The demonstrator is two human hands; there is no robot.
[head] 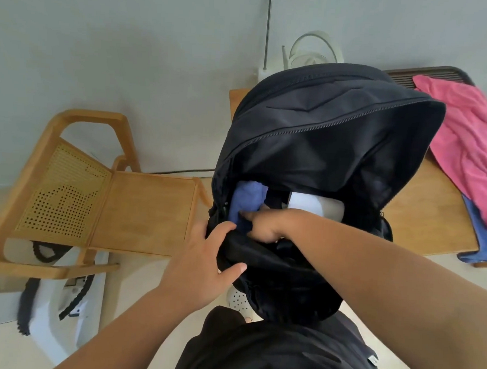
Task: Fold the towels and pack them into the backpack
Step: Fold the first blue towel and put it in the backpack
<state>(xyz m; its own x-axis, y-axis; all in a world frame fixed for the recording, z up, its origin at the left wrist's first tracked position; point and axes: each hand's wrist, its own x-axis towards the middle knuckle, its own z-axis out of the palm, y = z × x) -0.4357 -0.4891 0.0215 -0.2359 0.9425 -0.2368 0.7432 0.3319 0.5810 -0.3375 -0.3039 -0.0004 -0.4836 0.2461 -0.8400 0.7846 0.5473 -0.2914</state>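
Right hand (pixel 262 226) pushed a blue towel (pixel 245 204) into the backpack (pixel 324 126); left hand (pixel 204 261) gripped its rim; pink towel (pixel 470 139) at two o'clock remained unfolded.

A wooden chair (pixel 95 193) with a perforated cane back is seen left of the wooden surface (pixel 421 222); a white fan (pixel 311 51) is set against the wall.

Matt cloth backpack (pixel 310 125), wooden table (pixel 421 222)

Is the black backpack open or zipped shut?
Open. The black backpack has its top flap thrown back; a blue towel and a white towel show inside.
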